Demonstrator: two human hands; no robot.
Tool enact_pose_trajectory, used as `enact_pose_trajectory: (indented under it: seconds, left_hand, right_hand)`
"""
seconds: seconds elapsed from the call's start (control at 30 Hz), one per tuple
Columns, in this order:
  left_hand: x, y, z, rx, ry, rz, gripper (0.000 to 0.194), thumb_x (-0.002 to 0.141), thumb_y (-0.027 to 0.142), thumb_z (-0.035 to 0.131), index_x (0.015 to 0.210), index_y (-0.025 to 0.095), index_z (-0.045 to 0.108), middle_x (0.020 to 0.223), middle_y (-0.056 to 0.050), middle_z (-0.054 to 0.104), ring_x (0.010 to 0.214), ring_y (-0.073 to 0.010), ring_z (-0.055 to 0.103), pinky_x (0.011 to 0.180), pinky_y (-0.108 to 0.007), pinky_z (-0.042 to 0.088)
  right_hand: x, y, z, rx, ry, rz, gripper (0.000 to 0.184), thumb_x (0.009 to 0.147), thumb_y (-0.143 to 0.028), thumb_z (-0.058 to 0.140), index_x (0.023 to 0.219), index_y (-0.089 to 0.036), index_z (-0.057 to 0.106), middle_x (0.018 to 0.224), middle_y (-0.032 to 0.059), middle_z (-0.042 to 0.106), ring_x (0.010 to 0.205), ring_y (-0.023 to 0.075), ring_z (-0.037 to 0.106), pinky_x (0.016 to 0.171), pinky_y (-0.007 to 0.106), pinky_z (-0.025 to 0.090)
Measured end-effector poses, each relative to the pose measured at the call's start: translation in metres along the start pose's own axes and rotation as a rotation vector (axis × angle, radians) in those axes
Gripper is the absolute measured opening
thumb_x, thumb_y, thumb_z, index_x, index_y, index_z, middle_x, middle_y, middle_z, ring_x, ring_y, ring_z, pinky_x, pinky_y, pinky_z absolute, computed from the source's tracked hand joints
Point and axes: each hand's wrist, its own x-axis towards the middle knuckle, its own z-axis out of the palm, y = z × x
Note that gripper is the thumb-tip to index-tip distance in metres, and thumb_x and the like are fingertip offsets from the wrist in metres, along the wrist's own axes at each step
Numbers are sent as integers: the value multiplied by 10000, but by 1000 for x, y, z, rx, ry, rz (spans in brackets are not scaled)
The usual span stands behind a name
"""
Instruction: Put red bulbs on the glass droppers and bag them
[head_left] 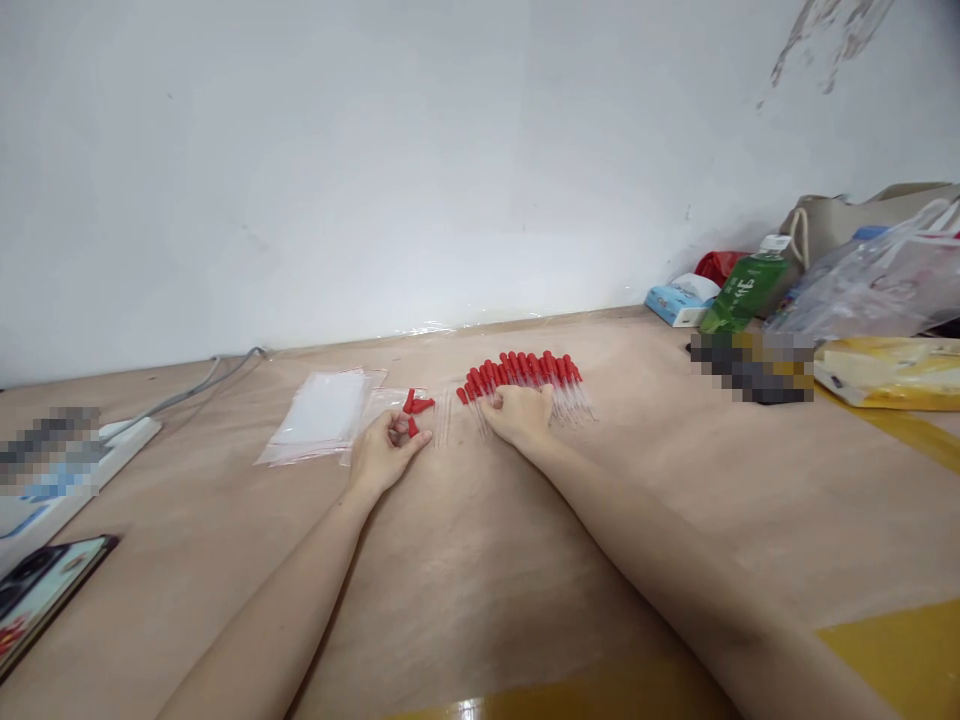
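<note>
My left hand (385, 450) is closed, with a small red rubber bulb (412, 427) between its thumb and fingers. Just beyond it lie a couple more loose red bulbs (421, 405). Several thin clear glass tubes (443, 420) lie side by side between my hands. My right hand (523, 412) is closed, its fingers curled down over the near side of a row of droppers (531, 367), which have red bulbs and thin clear stems. The hand covers some of the stems, and whatever is in its fingertips is hidden.
A stack of clear zip bags (319, 413) lies left of my left hand. Further left are a phone (52, 590) and a grey cable (191, 388). A green bottle (746, 290), a tissue pack (681, 300) and plastic bags (877, 275) crowd the right back, by the wall.
</note>
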Motion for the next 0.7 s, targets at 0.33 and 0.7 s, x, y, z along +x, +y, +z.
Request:
enact_pose_trajectory:
  seconds: [0.33,0.7]
  left_hand:
    - [-3,6,2,91,-53,198,247,758,364,519,944,207,563,795,-1,618,613,-129,540,599,-245,428]
    - [-7,14,0,170,-27,304,262,778,310,500,1002,199,576,837,-27,635,695,-164,559,656,-276,442]
  right_hand:
    - [-10,-48,5,-62,-171,-82,239,758,-335,435,742,-175,613,728,71,653,704,185,568,800,389,221]
    - [6,-72,-3,-125,-437,-3,261,739,-294,473,895,-178,647,893,143,653,870,253,581,869,462,170]
